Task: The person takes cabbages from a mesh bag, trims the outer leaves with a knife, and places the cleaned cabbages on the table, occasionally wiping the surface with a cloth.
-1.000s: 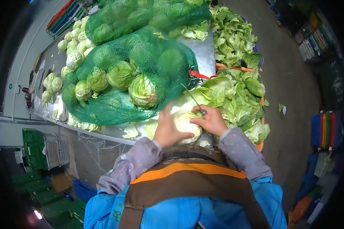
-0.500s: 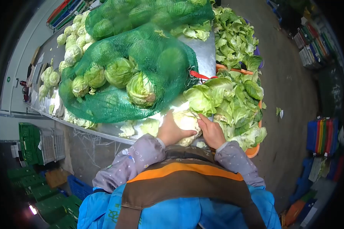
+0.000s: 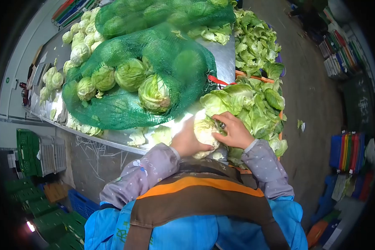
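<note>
A pale, trimmed cabbage [image 3: 205, 132] stands at the table's near edge, in front of my body. My left hand [image 3: 189, 139] is wrapped round its left side, thumb across the lower front. On the right side, my right hand [image 3: 233, 131] is curled round a small metal tool [image 3: 221, 125], probably a knife, whose blade I cannot make out; its fingertips are at the cabbage. Just beyond lies a green mesh bag [image 3: 133, 112] with several cabbages showing at its opening. Loose leaves [image 3: 161, 135] lie left of my left hand.
Orange crate [image 3: 254, 76] heaped with leaves [image 3: 256, 108] at the table's right; another leaf heap [image 3: 256, 41] beyond. Peeled cabbages [image 3: 80, 53] are piled at the far left. Green crates [image 3: 28, 152] stand on the floor at left, coloured crates [image 3: 348, 152] at right.
My right hand has turned and lifted a little, its fingers now curled with the metal tool showing between them. The cabbage is slightly turned in my left hand.
</note>
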`<state>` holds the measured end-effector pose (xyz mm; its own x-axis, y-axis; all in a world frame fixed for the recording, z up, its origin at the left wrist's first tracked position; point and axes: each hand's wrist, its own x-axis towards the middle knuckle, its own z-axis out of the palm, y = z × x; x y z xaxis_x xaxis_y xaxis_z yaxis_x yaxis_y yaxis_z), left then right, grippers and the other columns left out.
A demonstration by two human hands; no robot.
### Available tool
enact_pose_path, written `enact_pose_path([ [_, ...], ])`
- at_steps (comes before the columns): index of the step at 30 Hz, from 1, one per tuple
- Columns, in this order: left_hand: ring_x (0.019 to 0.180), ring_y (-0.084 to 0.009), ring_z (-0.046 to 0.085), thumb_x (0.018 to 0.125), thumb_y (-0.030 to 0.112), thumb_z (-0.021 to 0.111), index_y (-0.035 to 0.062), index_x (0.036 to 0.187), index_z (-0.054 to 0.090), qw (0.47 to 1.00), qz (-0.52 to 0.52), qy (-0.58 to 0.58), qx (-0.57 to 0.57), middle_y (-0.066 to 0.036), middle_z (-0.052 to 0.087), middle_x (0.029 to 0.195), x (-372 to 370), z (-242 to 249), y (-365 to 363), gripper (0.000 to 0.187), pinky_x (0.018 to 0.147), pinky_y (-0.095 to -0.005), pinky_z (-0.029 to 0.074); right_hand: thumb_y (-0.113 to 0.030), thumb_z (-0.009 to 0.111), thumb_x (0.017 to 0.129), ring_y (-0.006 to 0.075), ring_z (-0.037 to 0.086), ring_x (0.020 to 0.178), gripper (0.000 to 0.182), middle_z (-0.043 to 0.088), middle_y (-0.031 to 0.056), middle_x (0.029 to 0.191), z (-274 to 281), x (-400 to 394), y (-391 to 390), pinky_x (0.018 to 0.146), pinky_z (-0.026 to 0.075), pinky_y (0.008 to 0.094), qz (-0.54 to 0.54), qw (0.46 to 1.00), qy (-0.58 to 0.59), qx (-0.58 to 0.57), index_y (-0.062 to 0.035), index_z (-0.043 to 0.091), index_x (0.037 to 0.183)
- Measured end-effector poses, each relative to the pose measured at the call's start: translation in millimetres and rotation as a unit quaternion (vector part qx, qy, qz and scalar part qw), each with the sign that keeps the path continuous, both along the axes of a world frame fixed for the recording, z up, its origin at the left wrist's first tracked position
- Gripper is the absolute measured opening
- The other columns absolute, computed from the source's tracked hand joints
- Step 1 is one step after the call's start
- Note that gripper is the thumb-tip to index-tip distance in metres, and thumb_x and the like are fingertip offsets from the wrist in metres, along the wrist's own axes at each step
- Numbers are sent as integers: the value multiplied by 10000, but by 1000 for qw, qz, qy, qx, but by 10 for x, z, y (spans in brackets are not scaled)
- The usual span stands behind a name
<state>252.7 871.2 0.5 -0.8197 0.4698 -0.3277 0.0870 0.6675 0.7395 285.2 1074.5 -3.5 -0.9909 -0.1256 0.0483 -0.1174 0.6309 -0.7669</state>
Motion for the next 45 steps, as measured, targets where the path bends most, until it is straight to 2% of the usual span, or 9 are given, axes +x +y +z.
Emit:
enact_pose_path([
  [19, 1052, -355, 570, 502, 474, 849, -63, 1332, 334, 983, -118, -37, -136, -254, 485, 1215, -177, 215, 233, 1115, 876, -382, 476, -144, 629, 713, 268, 592, 502, 368, 602, 165, 611, -222, -271, 250, 523, 483, 351, 148, 986, -44, 57, -39, 635, 1065],
  [29, 1112, -351, 529, 508, 435, 861, -8, 1328, 341, 995, -79, 65, -7, -234, 467, 1230, -14, -81, -29, 1067, 910, -401, 457, -174, 714, 695, 311, 615, 578, 226, 613, 184, 636, -884, -265, -18, 574, 486, 385, -111, 991, 10, 80, -42, 679, 876],
  [32, 1125, -298, 526, 568, 343, 876, -10, 1325, 298, 990, 72, -46, 114, -222, 471, 1228, 201, -483, -317, 1015, 931, -369, 452, -207, 764, 688, 236, 603, 551, 319, 585, 144, 569, -1130, -333, 3, 538, 474, 350, -200, 980, 7, -8, -31, 665, 936],
  [34, 1095, -266, 526, 609, 284, 875, -64, 1251, 293, 906, 241, -218, 271, -231, 480, 1183, 310, -417, -382, 934, 926, -340, 464, -184, 775, 685, 196, 597, 568, 363, 605, 127, 622, -918, -230, -24, 544, 473, 325, -219, 976, 8, -4, -28, 647, 987],
  [37, 1084, -270, 538, 703, 80, 799, 43, 1313, 197, 857, 307, -354, 216, -220, 501, 1170, 321, -202, -424, 858, 805, -395, 524, -194, 797, 677, 188, 615, 639, 518, 644, 122, 789, -286, 102, -174, 587, 484, 319, -224, 974, 23, -11, -24, 586, 1118],
  [39, 1073, -304, 544, 678, 150, 827, 53, 1337, 202, 905, 277, -282, 158, -224, 509, 1156, 366, -496, -413, 913, 835, -392, 504, -225, 808, 671, 220, 639, 693, 625, 662, 135, 903, -214, 342, -266, 624, 497, 340, -225, 973, 37, -24, -24, 541, 1199],
  [41, 1068, -353, 543, 616, 266, 863, 53, 1356, 231, 989, 73, 95, 84, -237, 503, 1175, 205, -116, -236, 996, 895, -385, 468, -219, 805, 694, 112, 582, 658, 713, 642, 103, 932, -373, 430, -336, 575, 470, 270, -130, 962, -126, -205, -7, 468, 1285],
  [42, 1079, -374, 537, 544, 354, 882, 20, 1355, 276, 969, 8, 247, 21, -251, 493, 1207, 82, -71, -193, 1066, 952, -369, 429, -163, 780, 735, 56, 511, 563, 551, 578, 34, 728, -559, 355, -325, 450, 372, 224, -122, 957, -16, -264, -7, 547, 1209],
  [45, 1089, -353, 540, 517, 353, 890, -15, 1339, 305, 996, -44, 59, 48, -245, 507, 1198, -161, -190, -8, 1074, 947, -369, 436, -191, 741, 777, 83, 499, 494, 498, 532, -28, 584, -363, -18, -119, 450, 374, 234, -170, 921, -240, -254, -16, 556, 1205],
])
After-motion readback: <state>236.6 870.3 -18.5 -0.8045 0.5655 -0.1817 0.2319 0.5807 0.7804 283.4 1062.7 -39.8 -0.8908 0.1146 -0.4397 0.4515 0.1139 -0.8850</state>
